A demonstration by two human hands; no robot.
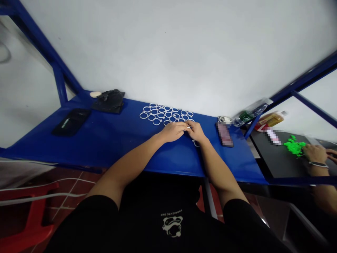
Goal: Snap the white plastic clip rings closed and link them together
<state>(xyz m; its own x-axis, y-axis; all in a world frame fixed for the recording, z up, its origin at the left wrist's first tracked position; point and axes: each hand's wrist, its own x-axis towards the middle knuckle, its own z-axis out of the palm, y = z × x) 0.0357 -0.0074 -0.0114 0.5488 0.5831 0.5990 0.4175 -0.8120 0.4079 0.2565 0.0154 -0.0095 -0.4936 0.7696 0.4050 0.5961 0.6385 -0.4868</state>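
My left hand (172,132) and my right hand (196,131) meet over the blue table, fingertips closed together. A small part of a white ring (188,127) shows between them; the fingers hide the rest of it. Just beyond the hands, several thin white rings (157,121) lie flat in a loose cluster, many with a small tab on the rim. One more white ring (196,143) lies on the near side, partly covered by my right wrist.
Black plastic (109,101) and a dark flat pouch (71,122) lie at left. At right are a phone (225,134), a white cable (224,120) and a clear bottle (252,111). Beyond a blue post, another person's hand (315,153) is beside green pieces (294,145).
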